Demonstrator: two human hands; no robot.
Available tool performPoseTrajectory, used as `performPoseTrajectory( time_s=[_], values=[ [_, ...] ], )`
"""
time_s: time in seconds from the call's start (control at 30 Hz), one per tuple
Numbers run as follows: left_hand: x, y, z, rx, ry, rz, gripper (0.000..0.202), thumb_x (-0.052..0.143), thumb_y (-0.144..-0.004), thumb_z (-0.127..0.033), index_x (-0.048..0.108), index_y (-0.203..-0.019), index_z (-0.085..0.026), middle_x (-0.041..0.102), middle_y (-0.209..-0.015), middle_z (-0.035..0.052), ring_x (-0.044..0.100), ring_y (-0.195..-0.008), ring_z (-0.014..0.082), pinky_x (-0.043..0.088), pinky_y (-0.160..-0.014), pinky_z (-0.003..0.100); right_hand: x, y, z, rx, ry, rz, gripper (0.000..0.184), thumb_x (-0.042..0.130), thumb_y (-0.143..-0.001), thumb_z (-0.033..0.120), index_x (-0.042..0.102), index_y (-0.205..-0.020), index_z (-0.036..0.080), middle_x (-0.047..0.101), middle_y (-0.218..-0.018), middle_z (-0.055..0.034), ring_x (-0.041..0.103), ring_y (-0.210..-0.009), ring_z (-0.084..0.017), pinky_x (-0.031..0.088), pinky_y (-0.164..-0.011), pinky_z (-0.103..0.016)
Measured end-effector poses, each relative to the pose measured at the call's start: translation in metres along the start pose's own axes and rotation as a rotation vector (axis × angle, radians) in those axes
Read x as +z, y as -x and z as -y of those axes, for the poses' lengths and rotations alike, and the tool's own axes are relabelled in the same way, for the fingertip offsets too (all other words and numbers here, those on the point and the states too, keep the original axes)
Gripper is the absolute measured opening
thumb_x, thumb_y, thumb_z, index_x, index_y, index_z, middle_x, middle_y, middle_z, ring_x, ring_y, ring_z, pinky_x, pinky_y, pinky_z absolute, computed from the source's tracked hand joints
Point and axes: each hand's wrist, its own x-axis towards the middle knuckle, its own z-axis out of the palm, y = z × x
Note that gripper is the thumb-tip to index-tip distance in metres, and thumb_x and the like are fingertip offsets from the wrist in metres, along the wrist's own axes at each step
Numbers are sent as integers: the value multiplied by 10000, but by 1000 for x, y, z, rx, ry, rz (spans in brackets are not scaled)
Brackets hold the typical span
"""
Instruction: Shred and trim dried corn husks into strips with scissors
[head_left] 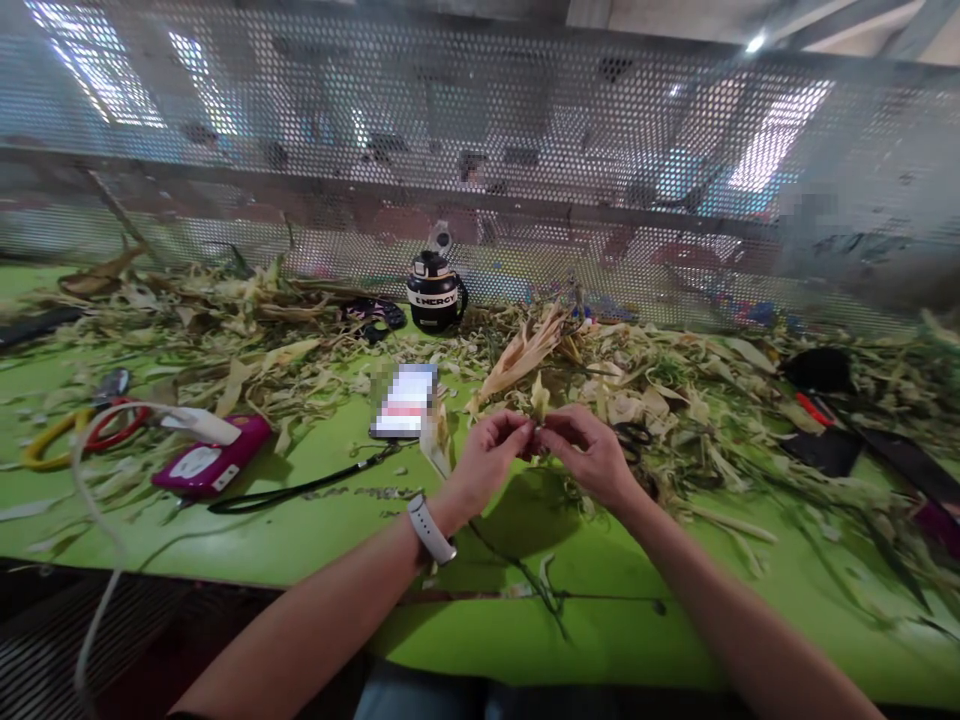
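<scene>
In front of me, my left hand (491,458) and my right hand (589,452) meet with thumbs and fingers pinched together. A small pale yellow-green piece of husk (539,396) sticks up from between the fingertips; its lower part is hidden by them. On my left wrist is a watch with a white strap (430,530). Just left of my left hand stands a pale husk strip (435,440), and a thin green stem (517,562) runs below the hands toward the table's front edge. Beyond my hands lies a bundle of dry tan husk (523,356).
The green table (300,540) carries heaps of husk scraps (667,380). A lit phone (406,400), a magenta device (212,462) with a white cable, yellow-and-red-handled scissors (60,440), and a black bottle (433,292) stand or lie about. Behind rises a perforated metal screen (420,120).
</scene>
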Motion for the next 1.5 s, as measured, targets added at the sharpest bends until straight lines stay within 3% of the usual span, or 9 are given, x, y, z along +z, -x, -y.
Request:
performPoseTrajectory(
  time_s=[0.13, 0.3, 0.57, 0.8, 1.03, 1.3, 1.5],
  values=[
    [-3, -2, 1, -78, 98, 8, 173, 724, -658, -265, 609, -655, -136, 532, -544, -33, 452, -508, 46, 348, -504, 165, -3, -2, 5, -135, 140, -9, 93, 587, -811, 283, 634, -829, 205, 588, -779, -41, 564, -722, -162, 472, -639, -289],
    [-5, -2, 3, -231, 253, 4, 165, 746, -620, -225, 621, -681, -137, 584, -627, -19, 536, -579, 61, 412, -568, 165, -2, -1, 7, -229, 271, -48, 82, 554, -839, 245, 626, -825, 208, 609, -769, -41, 566, -750, -165, 464, -688, -290],
    [-5, -1, 3, -152, 260, -51, 159, 734, -616, -194, 600, -690, -148, 579, -616, -43, 520, -539, 44, 424, -542, 150, 10, 9, 12, -241, 331, -90, 98, 506, -854, 214, 599, -865, 184, 641, -756, -38, 598, -681, -139, 475, -633, -236],
    [-3, 0, 2, -265, 391, -54, 187, 744, -585, -135, 644, -743, -118, 615, -637, -7, 554, -554, 62, 432, -519, 148, 10, 10, 9, -157, 174, -121, 139, 537, -839, 256, 540, -962, 189, 633, -781, -25, 605, -659, -129, 503, -628, -231],
    [-4, 0, 1, -364, 549, -12, 119, 685, -640, -53, 635, -743, -86, 598, -625, 1, 531, -536, 41, 410, -471, 111, 2, 5, 4, -412, 351, -15, 146, 454, -902, 215, 593, -948, 203, 636, -847, -53, 604, -788, -139, 489, -721, -240],
    [-2, -1, 4, -403, 565, -16, 127, 691, -650, -81, 603, -741, -87, 561, -602, -13, 513, -512, 27, 350, -403, 84, 5, 8, 3, -349, 476, -49, 148, 444, -906, 238, 577, -961, 201, 661, -831, -62, 632, -737, -157, 499, -660, -250],
    [4, 6, 5, -270, 371, -50, 222, 742, -615, -158, 612, -793, -125, 595, -645, -9, 550, -551, 61, 378, -419, 125, 8, 10, 5, -128, 210, -133, 160, 486, -866, 240, 496, -1021, 205, 652, -819, -37, 644, -721, -150, 517, -637, -253]
  ],
)
